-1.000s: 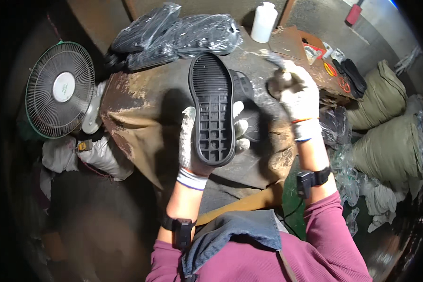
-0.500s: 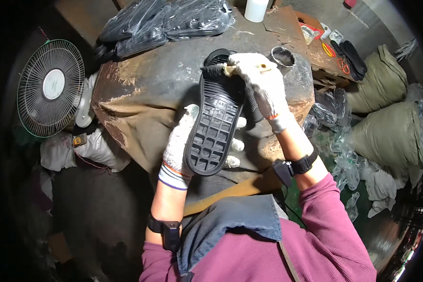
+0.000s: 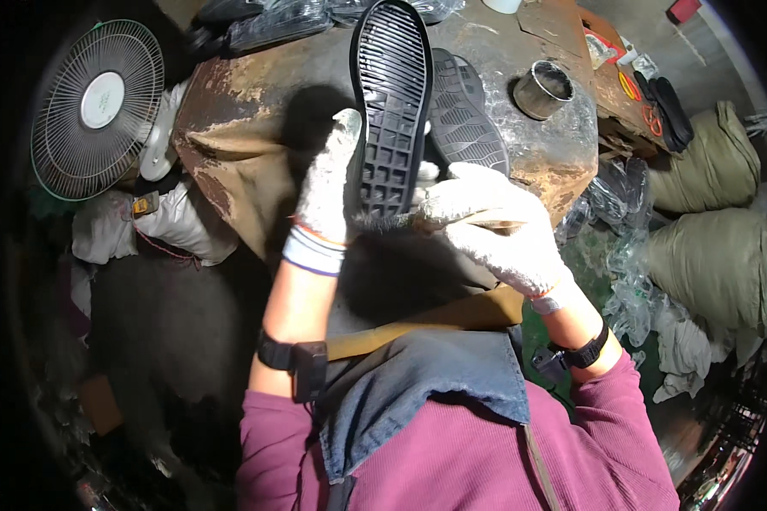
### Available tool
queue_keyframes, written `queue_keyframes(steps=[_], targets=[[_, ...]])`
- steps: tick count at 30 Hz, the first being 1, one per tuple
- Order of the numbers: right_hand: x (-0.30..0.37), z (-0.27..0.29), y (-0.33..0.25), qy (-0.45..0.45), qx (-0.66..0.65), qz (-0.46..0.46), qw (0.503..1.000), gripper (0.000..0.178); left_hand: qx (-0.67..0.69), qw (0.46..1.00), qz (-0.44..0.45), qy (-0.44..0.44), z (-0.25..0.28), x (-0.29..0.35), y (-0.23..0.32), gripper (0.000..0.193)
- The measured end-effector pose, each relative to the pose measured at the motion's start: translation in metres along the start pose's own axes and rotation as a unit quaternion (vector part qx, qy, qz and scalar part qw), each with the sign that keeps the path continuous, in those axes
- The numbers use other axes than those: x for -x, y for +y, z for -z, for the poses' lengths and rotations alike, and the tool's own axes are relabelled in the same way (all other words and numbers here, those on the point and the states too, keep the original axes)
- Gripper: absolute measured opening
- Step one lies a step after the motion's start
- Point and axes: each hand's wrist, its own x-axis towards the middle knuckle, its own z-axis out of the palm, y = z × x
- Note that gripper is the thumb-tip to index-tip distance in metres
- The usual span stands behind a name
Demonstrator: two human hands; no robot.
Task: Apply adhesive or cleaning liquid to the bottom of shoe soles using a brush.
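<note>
My gloved left hand (image 3: 327,179) grips a black shoe sole (image 3: 389,102), held up with its ribbed and gridded face showing; the thumb lies along the left edge and the other fingers are mostly hidden behind. In my gloved right hand (image 3: 496,223) is a brush (image 3: 385,223), pinched by its handle. Its dark bristles are at the sole's near end. Beyond the right hand, more dark patterned soles (image 3: 469,128) lie on the worn work table (image 3: 256,94). A metal cup (image 3: 543,90), dark inside, stands to their right.
Plastic-wrapped dark bundles (image 3: 281,25) lie at the table's far edge. A standing fan (image 3: 102,98) is on the left. Orange-handled scissors (image 3: 651,119) rest on a side surface at right, above stuffed green sacks (image 3: 712,247) and loose clear plastic (image 3: 629,272).
The brush has moved from the sole's far end to its near end. The sole is raised farther from me, uncovering other soles on the table. The view has shifted a little.
</note>
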Motion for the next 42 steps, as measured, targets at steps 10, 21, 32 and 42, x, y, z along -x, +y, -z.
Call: queue_keyframes(steps=[10, 21, 32, 42], targets=[[-0.029, 0.023, 0.011, 0.113, -0.166, -0.245, 0.948, 0.019, -0.143, 0.972, 0.047, 0.180, -0.020, 0.027, 0.006, 0.046], [-0.068, 0.044, 0.056, 0.135, 0.335, 0.050, 0.931, 0.015, -0.028, 0.979, 0.062, 0.190, -0.002, 0.035, -0.026, 0.059], [-0.097, 0.032, 0.081, 0.150, 0.382, 0.182, 0.894, 0.020, 0.227, 0.965, 0.093, 0.091, -0.040, 0.028, -0.037, 0.083], [-0.051, 0.009, 0.057, 0.256, 0.172, -0.055, 0.950, 0.013, 0.220, 0.970, 0.084, 0.062, -0.020, 0.046, -0.045, 0.082]])
